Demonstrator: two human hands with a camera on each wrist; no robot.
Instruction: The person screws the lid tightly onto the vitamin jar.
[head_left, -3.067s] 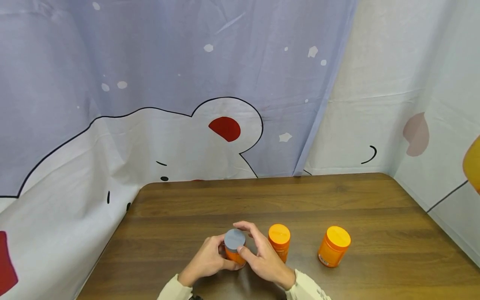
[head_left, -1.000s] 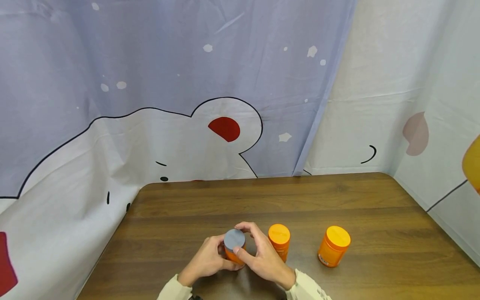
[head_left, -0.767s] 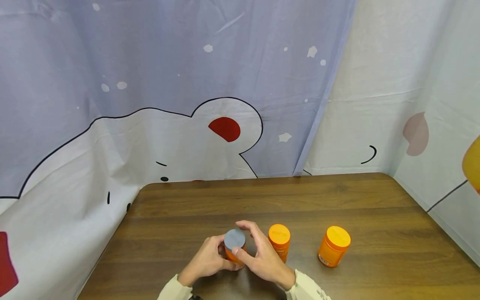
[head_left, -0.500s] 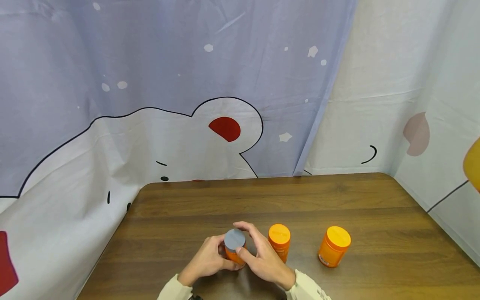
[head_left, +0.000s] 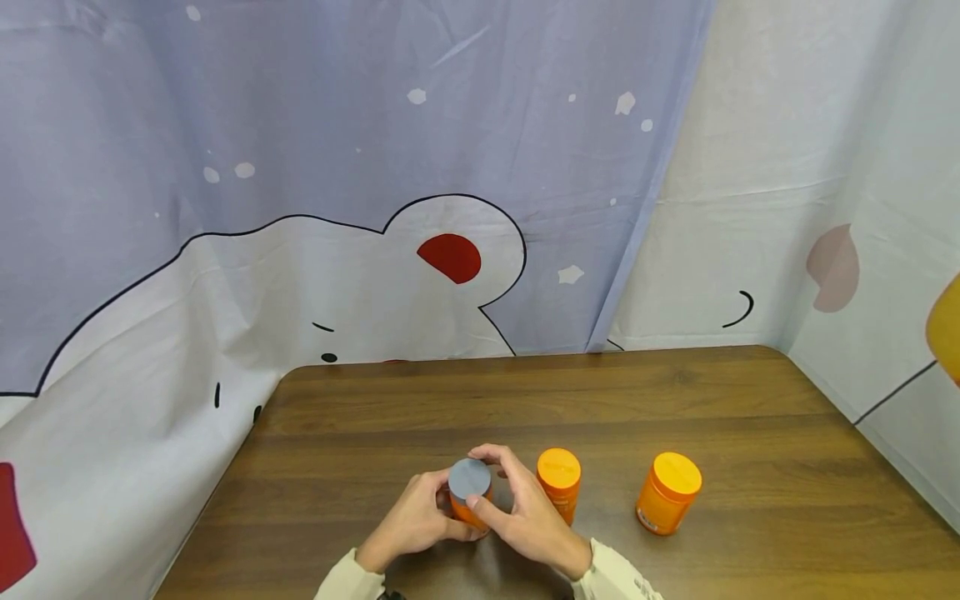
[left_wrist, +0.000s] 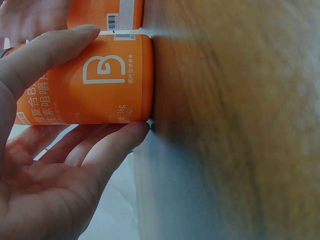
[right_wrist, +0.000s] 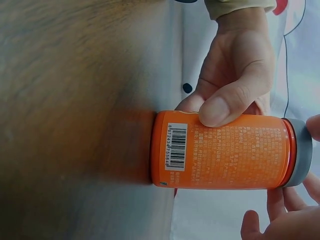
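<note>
Upright on the table stands an orange supplement bottle point(head_left: 467, 513) with a grey lid point(head_left: 469, 478). My left hand point(head_left: 415, 517) grips its body from the left, thumb on the near side. At the lid, my right hand point(head_left: 534, 523) pinches the grey rim between thumb and fingers. In the left wrist view the bottle point(left_wrist: 107, 85) shows a white letter B logo. The right wrist view shows its barcode side, with the lid point(right_wrist: 302, 152) between the right fingertips point(right_wrist: 314, 126) and the left thumb point(right_wrist: 217, 111) pressed on the body.
Just right of my right hand stands an orange bottle with a yellow-orange lid point(head_left: 558, 469), partly hidden by that hand. Farther right is a wider orange jar point(head_left: 667, 496) with a yellow lid. The brown wooden table point(head_left: 450, 400) backs onto a patterned curtain point(head_left: 300, 125).
My right thumb and fingertips have shifted back and forth slightly around the grey lid, the index finger lifting and returning. My left hand, the bottle and the other containers have stayed put.
</note>
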